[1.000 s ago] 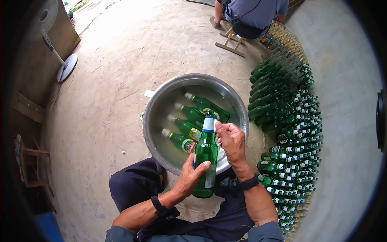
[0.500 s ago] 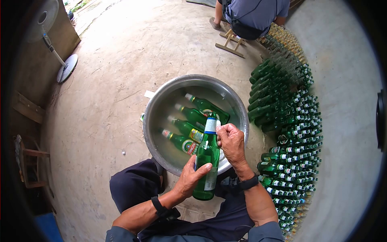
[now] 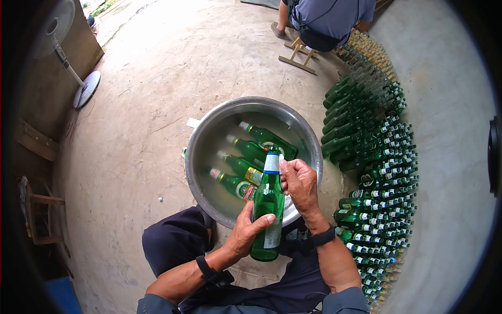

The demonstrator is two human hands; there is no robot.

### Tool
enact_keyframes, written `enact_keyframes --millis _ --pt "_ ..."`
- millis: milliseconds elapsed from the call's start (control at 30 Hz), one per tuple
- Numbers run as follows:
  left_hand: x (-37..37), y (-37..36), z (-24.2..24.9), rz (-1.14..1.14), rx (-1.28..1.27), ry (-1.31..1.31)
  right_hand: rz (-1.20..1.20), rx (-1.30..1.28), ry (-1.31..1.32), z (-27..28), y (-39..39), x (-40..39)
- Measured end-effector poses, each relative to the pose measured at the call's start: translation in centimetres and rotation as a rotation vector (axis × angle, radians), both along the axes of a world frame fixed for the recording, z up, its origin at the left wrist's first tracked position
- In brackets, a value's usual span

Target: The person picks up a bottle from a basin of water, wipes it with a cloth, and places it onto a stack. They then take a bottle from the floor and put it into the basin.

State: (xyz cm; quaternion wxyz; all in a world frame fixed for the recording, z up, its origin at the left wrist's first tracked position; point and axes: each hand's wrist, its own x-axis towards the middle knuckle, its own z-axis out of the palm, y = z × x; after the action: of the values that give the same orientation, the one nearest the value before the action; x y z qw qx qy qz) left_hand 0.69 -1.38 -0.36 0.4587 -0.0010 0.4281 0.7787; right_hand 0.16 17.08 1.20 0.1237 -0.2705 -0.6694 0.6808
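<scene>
A green glass bottle (image 3: 267, 209) is upright in my left hand (image 3: 246, 230), whose fingers and thumb wrap its lower body. It has a white and blue neck label (image 3: 272, 163). My right hand (image 3: 300, 183) is pinched at the right edge of that label, with a small whitish bit at the fingertips, too small to make out. Beyond the bottle stands a round metal basin (image 3: 196, 180) of cloudy water. Several green labelled bottles lie in it, one of them (image 3: 272, 138) at the back.
Many stacked green bottles (image 3: 387, 172) line the right wall. At the top, a person (image 3: 329, 21) sits on a low wooden stool (image 3: 297, 64). A white fan (image 3: 86, 89) stands at the left, above a wooden chair (image 3: 47, 199). A white piece (image 3: 193, 122) lies beside the basin.
The held bottle and my right hand have shifted very slightly to the left. My left hand keeps its hold on the bottle.
</scene>
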Motion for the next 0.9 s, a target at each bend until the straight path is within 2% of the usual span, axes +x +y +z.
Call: enact_keyframes --millis 33,67,133,200,367,533,900 --pt "0.0 0.0 0.0 0.014 -0.006 0.015 0.02 0.161 -0.013 -0.1 -0.1 -0.1" --pt "0.1 0.1 -0.2 0.013 -0.007 0.015 0.019 0.16 -0.014 -0.3 -0.3 -0.1" --pt "0.2 0.1 -0.7 0.022 -0.055 0.132 0.002 0.435 0.004 -0.5 -0.7 -0.2" --pt "0.1 0.0 -0.4 0.002 -0.056 0.109 0.003 0.455 0.019 -0.1 -0.9 -0.1" --pt "0.2 0.2 -0.5 0.026 -0.063 0.122 -0.048 0.722 0.087 -0.4 -1.1 -0.1" --pt "0.0 0.1 -0.9 -0.034 -0.105 0.138 -0.098 0.702 0.124 -0.9 -1.0 -0.2" --pt "0.0 0.0 -0.6 -0.004 -0.098 0.11 -0.137 0.672 0.075 -1.4 -0.8 -0.2"
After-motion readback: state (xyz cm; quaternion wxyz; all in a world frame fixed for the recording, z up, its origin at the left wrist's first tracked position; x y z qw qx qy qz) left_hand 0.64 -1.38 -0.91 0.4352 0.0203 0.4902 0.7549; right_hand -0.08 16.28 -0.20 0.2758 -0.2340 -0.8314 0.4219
